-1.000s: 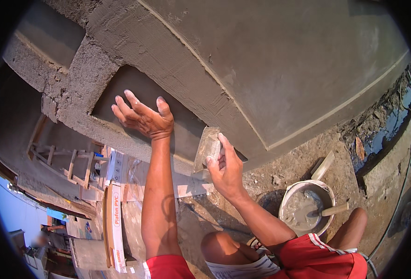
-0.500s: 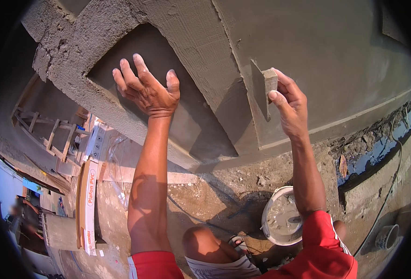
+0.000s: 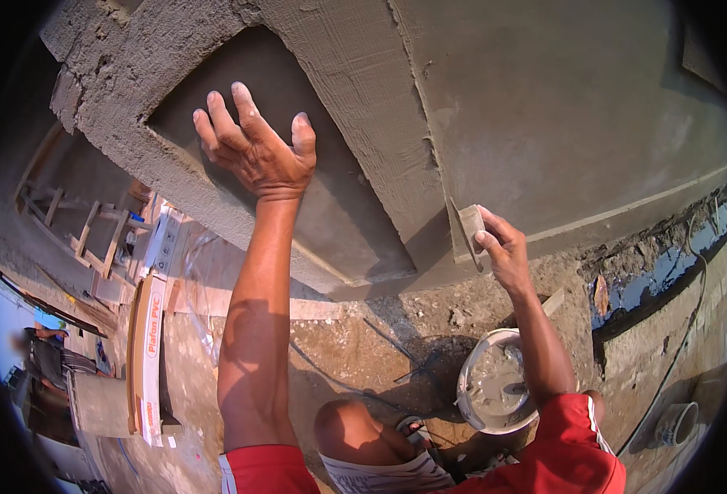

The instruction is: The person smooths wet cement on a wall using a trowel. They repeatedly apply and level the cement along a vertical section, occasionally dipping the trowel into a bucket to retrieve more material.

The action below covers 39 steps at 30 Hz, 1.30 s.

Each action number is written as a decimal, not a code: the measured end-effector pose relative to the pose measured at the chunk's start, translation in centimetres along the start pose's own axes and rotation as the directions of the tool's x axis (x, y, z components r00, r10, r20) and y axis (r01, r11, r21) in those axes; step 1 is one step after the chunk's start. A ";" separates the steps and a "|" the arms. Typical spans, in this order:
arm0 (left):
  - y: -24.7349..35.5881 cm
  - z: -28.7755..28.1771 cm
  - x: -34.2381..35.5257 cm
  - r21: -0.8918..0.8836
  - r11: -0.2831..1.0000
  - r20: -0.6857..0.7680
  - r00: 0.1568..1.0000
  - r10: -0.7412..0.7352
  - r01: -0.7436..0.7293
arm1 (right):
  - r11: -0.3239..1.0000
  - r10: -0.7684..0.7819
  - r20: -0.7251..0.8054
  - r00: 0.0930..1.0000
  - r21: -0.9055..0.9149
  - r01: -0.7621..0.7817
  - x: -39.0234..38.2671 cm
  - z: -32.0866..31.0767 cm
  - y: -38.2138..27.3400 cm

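Observation:
My right hand (image 3: pixel 503 253) grips the block handle of a small, thin-bladed plaster float (image 3: pixel 470 224). Its blade stands nearly edge-on along the raised plaster edge, near the bottom of the grey wall (image 3: pixel 561 123). Higher up on the left, my left hand (image 3: pixel 263 156) is open with fingers spread, their tips whitened with dust. It lies over a smooth recessed panel (image 3: pixel 343 218) framed by rough plaster; whether the palm presses on it I cannot tell. Below my right forearm a white bucket (image 3: pixel 466 399) holds wet grey mortar (image 3: pixel 495 383).
A smaller bucket (image 3: pixel 678 424) lies tilted at lower right near a cable (image 3: pixel 668 375). Dark water fills a ditch (image 3: pixel 652 288) along the wall's foot. Long cartons (image 3: pixel 151 354) and a wooden ladder-like frame (image 3: pixel 92 226) are at left. Another person (image 3: pixel 51 358) is at far left.
My right hand has brought the float down along the plaster edge to near the wall's base. The left hand stays over the panel, and the view has shifted slightly.

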<state>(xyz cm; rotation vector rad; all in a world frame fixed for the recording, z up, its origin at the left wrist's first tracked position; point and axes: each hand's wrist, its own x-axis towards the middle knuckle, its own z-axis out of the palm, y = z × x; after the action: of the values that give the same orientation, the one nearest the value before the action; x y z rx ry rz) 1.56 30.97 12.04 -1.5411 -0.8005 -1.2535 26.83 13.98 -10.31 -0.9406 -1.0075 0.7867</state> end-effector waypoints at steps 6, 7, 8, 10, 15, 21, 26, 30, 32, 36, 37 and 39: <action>-0.7 0.0 -0.1 0.033 0.999 -0.003 1.000 0.008 -0.008 | 0.813 0.077 0.109 0.991 0.569 -0.125 0.3 0.0 -3.9; -0.6 -0.2 0.0 0.025 1.000 -0.005 1.000 0.009 -0.009 | 0.814 0.077 0.134 0.988 0.563 -0.140 0.7 0.1 -4.8; -0.5 -0.2 0.0 0.025 1.000 -0.005 1.000 0.009 -0.009 | 0.810 0.059 0.140 0.988 0.572 -0.129 1.1 0.1 -5.4; -0.2 0.0 0.1 0.025 1.000 -0.012 1.000 0.006 -0.005 | 0.804 0.017 0.150 0.988 0.586 -0.103 2.2 0.2 -6.8; -0.3 -0.1 0.1 0.019 1.000 -0.008 1.000 0.002 -0.002 | 0.905 -0.180 -0.012 0.984 0.390 0.171 6.5 2.0 -11.9; -0.2 -0.2 0.1 0.033 0.999 0.013 1.000 0.004 -0.005 | 0.902 -0.416 0.036 0.909 0.142 0.407 10.0 5.7 -17.4; -0.6 -0.3 0.2 0.027 1.000 0.001 1.000 0.007 -0.007 | 0.936 -0.351 0.045 0.935 0.026 0.350 8.6 6.5 -14.7; 0.2 -0.2 0.1 0.009 1.000 0.023 1.000 -0.004 0.003 | 0.971 -0.240 0.029 0.970 0.026 0.239 5.0 3.6 -7.1; 0.2 -0.2 0.1 0.007 1.000 0.027 1.000 -0.004 0.004 | 0.990 -0.139 0.052 0.989 -0.028 0.140 2.6 1.4 -3.3; -0.5 -0.5 0.2 0.033 0.999 0.045 0.999 0.008 -0.010 | 0.995 0.039 -0.032 0.999 0.090 -0.036 -1.3 0.5 -1.4; -0.6 -0.3 -0.1 0.038 0.999 0.053 0.999 0.005 -0.007 | 0.980 0.076 -0.095 0.993 0.193 -0.057 -1.9 0.9 -2.0; -0.4 -0.1 -0.2 0.046 0.999 0.069 0.998 0.004 -0.007 | 0.988 -0.070 -0.186 0.980 0.119 0.093 -1.6 2.4 -2.9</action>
<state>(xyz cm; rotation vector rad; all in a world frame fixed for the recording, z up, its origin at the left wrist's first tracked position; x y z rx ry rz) 1.14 30.99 11.91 -1.5548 -0.8634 -1.1750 24.41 12.10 -7.69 -0.8393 -0.8218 0.6754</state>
